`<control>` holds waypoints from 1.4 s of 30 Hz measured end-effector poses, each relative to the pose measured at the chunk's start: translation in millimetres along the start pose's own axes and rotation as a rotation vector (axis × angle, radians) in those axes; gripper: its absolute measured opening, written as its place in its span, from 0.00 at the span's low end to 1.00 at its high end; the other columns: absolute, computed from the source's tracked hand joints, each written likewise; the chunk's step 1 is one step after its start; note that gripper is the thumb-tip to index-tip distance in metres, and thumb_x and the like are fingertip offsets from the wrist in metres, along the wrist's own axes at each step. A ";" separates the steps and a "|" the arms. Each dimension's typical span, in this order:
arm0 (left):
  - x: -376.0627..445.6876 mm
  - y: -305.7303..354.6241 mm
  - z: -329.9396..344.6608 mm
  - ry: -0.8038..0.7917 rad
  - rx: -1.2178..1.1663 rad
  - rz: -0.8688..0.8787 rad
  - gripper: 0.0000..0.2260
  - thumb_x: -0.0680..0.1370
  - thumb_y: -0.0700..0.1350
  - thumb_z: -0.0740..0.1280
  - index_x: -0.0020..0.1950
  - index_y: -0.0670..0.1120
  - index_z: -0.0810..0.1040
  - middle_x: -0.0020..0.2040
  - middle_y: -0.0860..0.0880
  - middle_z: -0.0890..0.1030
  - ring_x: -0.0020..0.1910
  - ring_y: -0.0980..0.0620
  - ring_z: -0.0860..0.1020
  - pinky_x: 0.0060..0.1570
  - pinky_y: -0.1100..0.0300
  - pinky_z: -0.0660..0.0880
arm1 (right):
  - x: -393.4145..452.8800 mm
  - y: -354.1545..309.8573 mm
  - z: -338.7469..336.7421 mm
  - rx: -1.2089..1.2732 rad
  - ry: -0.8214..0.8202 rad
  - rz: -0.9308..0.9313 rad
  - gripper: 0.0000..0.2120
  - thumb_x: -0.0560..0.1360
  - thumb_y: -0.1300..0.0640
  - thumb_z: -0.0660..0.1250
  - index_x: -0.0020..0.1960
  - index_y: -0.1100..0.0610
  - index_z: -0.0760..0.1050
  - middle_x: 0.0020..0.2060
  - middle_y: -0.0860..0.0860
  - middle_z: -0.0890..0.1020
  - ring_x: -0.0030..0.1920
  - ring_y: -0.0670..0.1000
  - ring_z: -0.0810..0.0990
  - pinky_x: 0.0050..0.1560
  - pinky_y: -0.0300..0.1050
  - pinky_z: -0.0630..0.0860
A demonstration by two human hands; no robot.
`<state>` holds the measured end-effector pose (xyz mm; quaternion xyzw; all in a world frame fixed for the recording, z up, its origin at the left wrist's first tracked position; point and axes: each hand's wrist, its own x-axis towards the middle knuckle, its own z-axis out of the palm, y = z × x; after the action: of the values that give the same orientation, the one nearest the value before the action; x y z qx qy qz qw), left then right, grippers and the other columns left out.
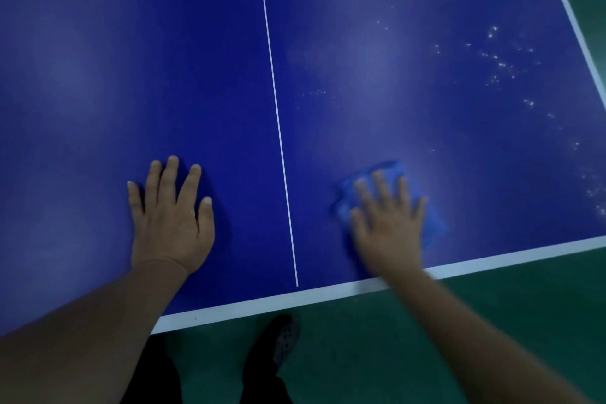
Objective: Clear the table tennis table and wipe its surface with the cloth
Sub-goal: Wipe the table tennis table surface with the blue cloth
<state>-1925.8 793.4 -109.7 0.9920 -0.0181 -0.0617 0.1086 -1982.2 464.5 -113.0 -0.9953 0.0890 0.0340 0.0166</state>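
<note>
A dark blue tabletop [426,82] fills most of the frame, crossed by one thin white centre line [277,108] running from the top edge down to the lower middle. A white border stripe [295,300] edges the near side, slanting up toward the right, and a second white stripe [572,20] edges the side at the upper right. Beyond both stripes lies a green floor [492,298].

Two hands rest on the tabletop, one on each side of the centre line. The left hand [170,223], in the lower left of the frame, lies palm down with its fingers [169,180] straight and slightly spread, holding nothing. The right hand [390,226], lower right of centre and blurred, lies flat on one blue cloth [390,170], fingers straight and spread, pressing it against the surface rather than gripping it. The cloth shows past the fingertips and on both sides of the hand, just inside the near border stripe.

Scattered white specks [501,65] dot the right part of the tabletop, from the upper right down to the right edge of the frame, well apart from the cloth; they are too many and too small to count.

At the bottom centre, below the near stripe, one dark perforated shoe [285,338] stands on the floor, with dark trouser legs [262,384] beside it.
</note>
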 end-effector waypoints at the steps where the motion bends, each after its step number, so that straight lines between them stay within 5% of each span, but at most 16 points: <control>1: -0.3 0.2 0.2 0.001 0.005 0.001 0.29 0.80 0.57 0.46 0.79 0.46 0.61 0.80 0.43 0.56 0.80 0.44 0.48 0.76 0.38 0.43 | 19.9 27.2 -6.7 0.016 -0.035 0.169 0.28 0.78 0.41 0.50 0.76 0.44 0.64 0.79 0.49 0.62 0.78 0.61 0.56 0.72 0.74 0.53; 4: -1.9 -0.2 -0.1 0.013 0.011 0.004 0.29 0.81 0.56 0.46 0.79 0.46 0.62 0.80 0.42 0.57 0.80 0.43 0.49 0.76 0.37 0.44 | 33.6 50.6 -17.4 0.102 -0.104 0.386 0.30 0.79 0.38 0.44 0.79 0.43 0.57 0.81 0.46 0.53 0.80 0.58 0.47 0.74 0.71 0.46; 8: -2.0 -0.7 1.1 0.035 -0.015 0.007 0.28 0.82 0.55 0.47 0.78 0.45 0.64 0.80 0.42 0.59 0.80 0.43 0.51 0.76 0.36 0.46 | -7.6 -30.0 -4.0 -0.012 -0.015 -0.045 0.26 0.79 0.43 0.53 0.74 0.47 0.69 0.77 0.52 0.66 0.77 0.65 0.60 0.70 0.74 0.55; 15: -2.1 -3.6 3.6 0.125 -0.077 -0.024 0.29 0.81 0.55 0.49 0.78 0.41 0.61 0.80 0.40 0.57 0.79 0.43 0.53 0.76 0.38 0.46 | 103.1 -197.0 -4.7 0.151 -0.043 -0.476 0.25 0.82 0.42 0.48 0.79 0.43 0.59 0.80 0.48 0.56 0.80 0.60 0.47 0.74 0.71 0.43; 19: -0.1 -4.5 3.7 0.083 -0.056 0.002 0.27 0.82 0.55 0.48 0.77 0.42 0.65 0.79 0.42 0.60 0.80 0.43 0.53 0.76 0.37 0.45 | 203.7 -102.1 -7.7 0.059 0.038 -0.105 0.27 0.80 0.42 0.47 0.77 0.43 0.63 0.79 0.49 0.61 0.79 0.61 0.56 0.72 0.74 0.50; 22: -1.3 -4.0 3.7 0.071 -0.030 0.015 0.27 0.82 0.54 0.48 0.76 0.43 0.66 0.79 0.42 0.60 0.80 0.43 0.53 0.76 0.38 0.45 | 243.6 -5.8 -24.7 0.111 -0.005 0.287 0.26 0.81 0.42 0.47 0.79 0.43 0.57 0.80 0.47 0.54 0.80 0.60 0.49 0.73 0.74 0.46; 25: -1.1 -5.0 2.9 0.034 -0.007 0.007 0.27 0.82 0.54 0.48 0.76 0.43 0.66 0.79 0.42 0.60 0.80 0.44 0.53 0.75 0.37 0.45 | 241.3 -12.8 -28.8 0.173 -0.014 0.445 0.26 0.83 0.42 0.47 0.80 0.44 0.54 0.81 0.48 0.51 0.80 0.61 0.45 0.73 0.73 0.43; 27: -0.9 -5.4 1.7 0.022 -0.007 0.003 0.27 0.82 0.55 0.47 0.76 0.43 0.66 0.79 0.42 0.60 0.80 0.43 0.52 0.75 0.37 0.45 | 211.7 -71.5 -20.0 0.111 0.050 0.270 0.25 0.82 0.44 0.50 0.79 0.44 0.58 0.80 0.50 0.56 0.79 0.62 0.50 0.73 0.74 0.45; 29: -1.3 -4.6 1.1 0.020 -0.004 -0.002 0.27 0.82 0.55 0.47 0.76 0.43 0.66 0.79 0.42 0.60 0.80 0.43 0.52 0.75 0.36 0.46 | 164.6 -134.9 -8.7 0.102 0.044 -0.136 0.25 0.81 0.43 0.51 0.77 0.44 0.63 0.79 0.50 0.61 0.79 0.63 0.53 0.73 0.73 0.46; 32: -0.6 -3.4 1.7 0.033 0.000 -0.007 0.27 0.81 0.55 0.48 0.76 0.43 0.67 0.79 0.42 0.61 0.80 0.43 0.53 0.75 0.37 0.46 | 153.2 -142.9 -4.0 0.094 -0.046 -0.505 0.26 0.80 0.41 0.49 0.77 0.44 0.64 0.78 0.49 0.63 0.79 0.61 0.55 0.74 0.71 0.46; 35: 1.0 -3.4 2.3 0.038 0.002 -0.003 0.27 0.81 0.54 0.49 0.76 0.42 0.67 0.79 0.41 0.61 0.80 0.43 0.53 0.76 0.38 0.44 | 211.5 -62.5 -12.5 0.030 0.040 -0.109 0.26 0.80 0.42 0.49 0.77 0.44 0.63 0.79 0.49 0.61 0.78 0.61 0.56 0.72 0.73 0.51; 39: 0.2 -2.7 2.3 0.031 0.021 0.001 0.28 0.81 0.54 0.49 0.76 0.42 0.66 0.79 0.40 0.60 0.79 0.41 0.54 0.76 0.38 0.44 | 224.5 21.7 -31.5 0.177 -0.023 0.442 0.27 0.83 0.41 0.46 0.80 0.42 0.52 0.81 0.46 0.49 0.80 0.58 0.44 0.74 0.71 0.42; 42: 0.3 -2.2 2.1 0.014 0.034 -0.002 0.27 0.81 0.54 0.49 0.76 0.42 0.66 0.79 0.40 0.60 0.79 0.41 0.53 0.75 0.37 0.45 | 196.3 -34.3 -21.4 0.119 0.021 0.328 0.26 0.82 0.42 0.48 0.80 0.42 0.55 0.81 0.47 0.53 0.80 0.60 0.47 0.74 0.73 0.44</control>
<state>-1925.8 795.1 -112.2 0.9941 -0.0175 -0.0545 0.0917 -1782.0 462.8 -104.6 -0.9650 0.2522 0.0206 0.0690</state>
